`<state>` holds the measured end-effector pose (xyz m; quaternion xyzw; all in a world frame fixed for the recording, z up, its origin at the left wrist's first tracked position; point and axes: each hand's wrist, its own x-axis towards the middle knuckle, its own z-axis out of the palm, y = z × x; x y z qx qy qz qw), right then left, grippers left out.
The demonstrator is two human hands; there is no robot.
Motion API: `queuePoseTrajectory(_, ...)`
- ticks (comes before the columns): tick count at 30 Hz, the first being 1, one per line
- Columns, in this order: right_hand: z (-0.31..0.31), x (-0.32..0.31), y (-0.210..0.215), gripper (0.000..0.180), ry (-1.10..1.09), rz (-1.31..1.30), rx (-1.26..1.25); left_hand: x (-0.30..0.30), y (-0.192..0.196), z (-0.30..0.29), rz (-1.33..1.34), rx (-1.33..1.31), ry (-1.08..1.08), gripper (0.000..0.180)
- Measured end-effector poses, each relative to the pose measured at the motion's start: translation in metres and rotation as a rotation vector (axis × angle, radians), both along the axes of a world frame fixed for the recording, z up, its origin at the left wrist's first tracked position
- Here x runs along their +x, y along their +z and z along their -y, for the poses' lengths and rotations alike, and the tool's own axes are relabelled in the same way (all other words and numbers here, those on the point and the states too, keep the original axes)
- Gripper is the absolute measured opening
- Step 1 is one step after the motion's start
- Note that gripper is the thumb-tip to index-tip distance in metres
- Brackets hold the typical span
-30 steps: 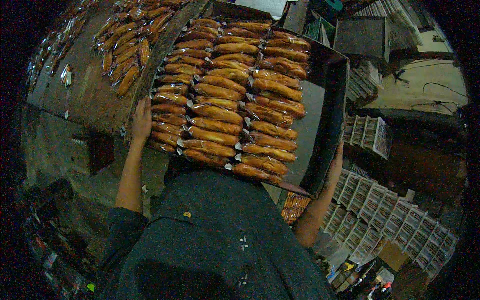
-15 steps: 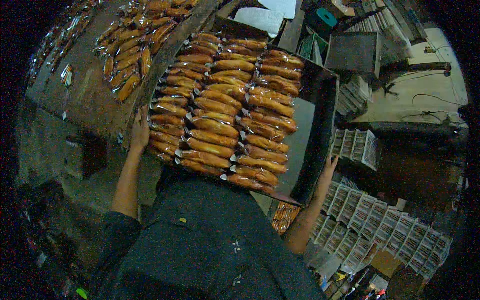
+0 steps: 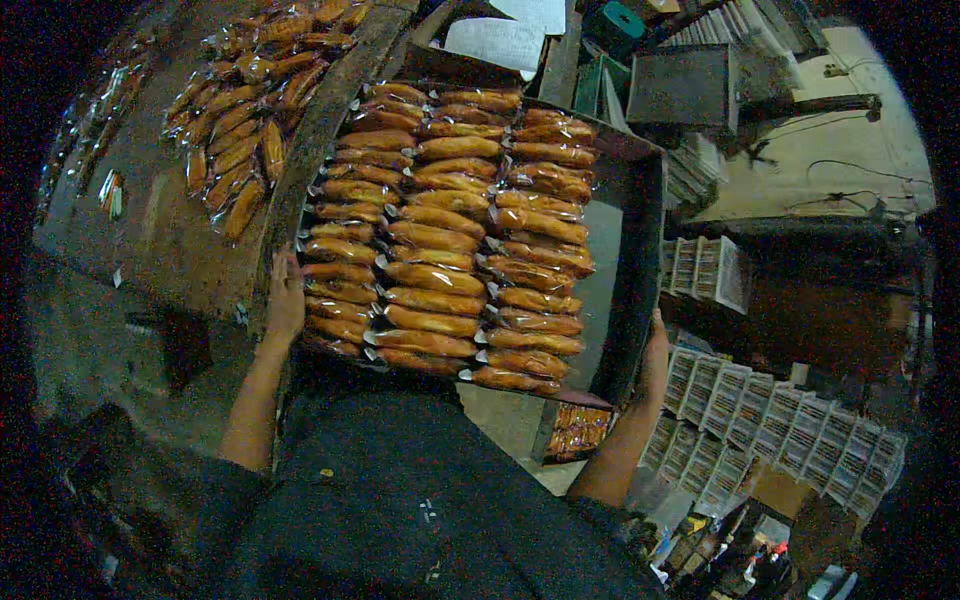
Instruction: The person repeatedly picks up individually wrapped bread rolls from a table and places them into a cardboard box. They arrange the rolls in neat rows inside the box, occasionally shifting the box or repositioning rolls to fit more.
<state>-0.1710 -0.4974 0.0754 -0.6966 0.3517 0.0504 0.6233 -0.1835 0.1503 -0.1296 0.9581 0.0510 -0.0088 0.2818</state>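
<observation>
Between my hands is a wide dark tray (image 3: pixel 648 225), filled with three columns of long golden-brown bread rolls (image 3: pixel 440 228) in clear wrappers. Along its right side a strip of grey bottom (image 3: pixel 603 235) shows bare. My left hand (image 3: pixel 285 302) grips the tray's left side near the front corner, fingers pointing away from me. On the opposite side my right hand (image 3: pixel 654 360) holds the right wall near its front corner; most of those fingers are hidden by the wall. The tray is level with my waist, close to my dark shirt (image 3: pixel 400 490).
At the left, a brown table (image 3: pixel 110 235) with a raised edge bears a loose heap of wrapped rolls (image 3: pixel 235 130). Papers (image 3: pixel 495 45) lie beyond the tray. White racks (image 3: pixel 750 405) stand at the lower right. Another filled tray (image 3: pixel 575 432) sits lower down, near my right forearm.
The tray has turned slightly counterclockwise in view, with both hands still on it. The table and heap appear shifted left, and more of the lower tray shows by my right forearm.
</observation>
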Motion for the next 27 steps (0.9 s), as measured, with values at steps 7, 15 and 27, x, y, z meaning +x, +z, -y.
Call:
queuePoseTrajectory(7,-0.146,0.033,0.106,0.08,0.099,0.263,-1.173,-0.003,0.043,-0.002,-0.134,-0.352,-0.147,0.07)
queuePoseTrajectory(15,-0.547,0.126,0.01,0.054,0.847,0.559,-0.907,-0.014,0.081,-0.138,-0.037,-0.396,-0.574,0.086)
queuePoseTrajectory(27,-0.707,0.165,-0.176,0.071,0.773,0.064,-1.035,0.166,0.017,-0.309,0.011,-0.077,0.145,0.073)
